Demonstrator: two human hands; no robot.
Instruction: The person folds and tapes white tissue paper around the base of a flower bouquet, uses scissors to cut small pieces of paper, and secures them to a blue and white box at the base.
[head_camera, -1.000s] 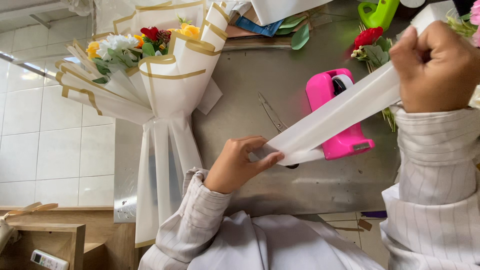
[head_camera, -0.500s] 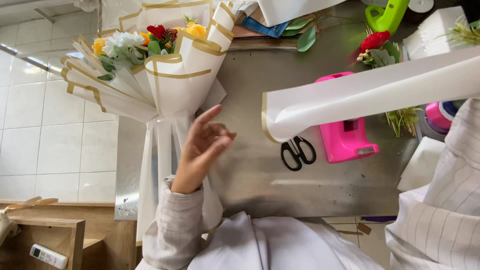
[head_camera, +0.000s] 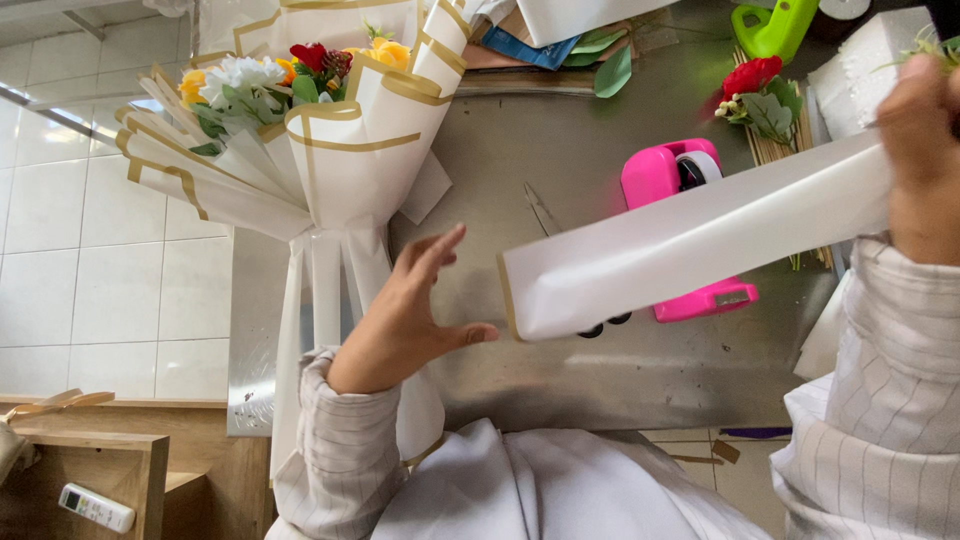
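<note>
Lying on the steel table (head_camera: 640, 380) by white tiles (head_camera: 90, 270), left hand (head_camera: 405, 320) fingers apart, right hand (head_camera: 920, 150) clamping folded paper (head_camera: 690, 240).

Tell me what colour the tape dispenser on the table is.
The tape dispenser is bright pink, seen best in the head view, partly behind the folded white paper.

White foam-like box (head_camera: 868, 62) at the worktop's (head_camera: 600, 380) far right corner, blocky, plain, partly cut by the frame edge. Blue flat packet (head_camera: 528, 47) at the top edge, tucked under white paper and green leaves (only a corner showing). Small white remote control (head_camera: 96, 508) with a tiny pale screen and grey buttons, lying on a wooden shelf (head_camera: 90, 470) at the lower left. No signs or labels legible elsewhere.
</note>
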